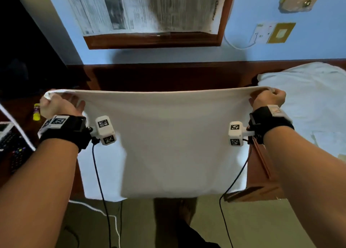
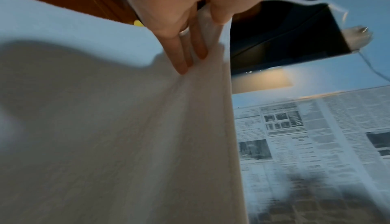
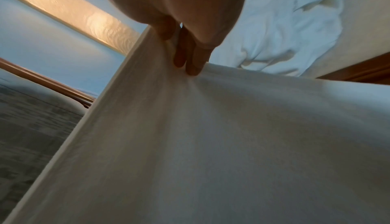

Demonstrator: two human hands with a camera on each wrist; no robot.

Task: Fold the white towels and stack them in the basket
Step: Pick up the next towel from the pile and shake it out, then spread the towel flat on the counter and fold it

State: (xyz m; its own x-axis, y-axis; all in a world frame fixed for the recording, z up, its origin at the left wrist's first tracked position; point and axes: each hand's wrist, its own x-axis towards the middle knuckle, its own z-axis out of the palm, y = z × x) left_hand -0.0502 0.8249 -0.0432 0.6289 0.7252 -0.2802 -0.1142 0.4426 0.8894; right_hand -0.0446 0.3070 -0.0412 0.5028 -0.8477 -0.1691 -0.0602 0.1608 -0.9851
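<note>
Towel (image 1: 164, 141) before table (image 1: 262, 173) (newspaper (image 1: 146, 8) beyond)

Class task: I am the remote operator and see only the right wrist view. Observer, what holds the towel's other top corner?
Observer: The left hand grips it; the towel hangs spread between both hands.
Operator: Is the basket anywhere in view?
Observer: No view shows one. The head view shows a yellow bottle on the wooden surface beyond the left hand.
Operator: Anything on the wall ahead?
Observer: A newspaper covers a wood-framed panel above the towel.
</note>
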